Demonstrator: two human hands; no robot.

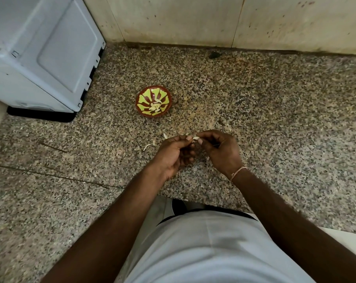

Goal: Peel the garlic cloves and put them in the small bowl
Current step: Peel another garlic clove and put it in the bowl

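Two hands meet over the speckled granite desk (275, 111), both working one small pale garlic clove (196, 138). My left hand (174, 152) pinches it at thumb and fingertip, other fingers curled; my right hand (219, 149) pinches the clove's other end, fingers curled in too. As far as I can tell the clove's long axis runs roughly left-right between the two pinches, though it is small and partly hidden.

Small red bowl with yellow-green petal pattern (153, 103) sits on the desk beyond the hands and to their left, well apart from them. Several peeled cloves (155, 107) already lie in it. So the drop goes forward and leftward from the clove; the left hand is the nearer one to the bowl, I judge.

Loose papery skin scraps (150, 145) lie on the desk between bowl and left hand. Grey-white appliance box (44, 56) stands far left of the bowl.

Step in hand: peeling, skin probably not fully off yet.
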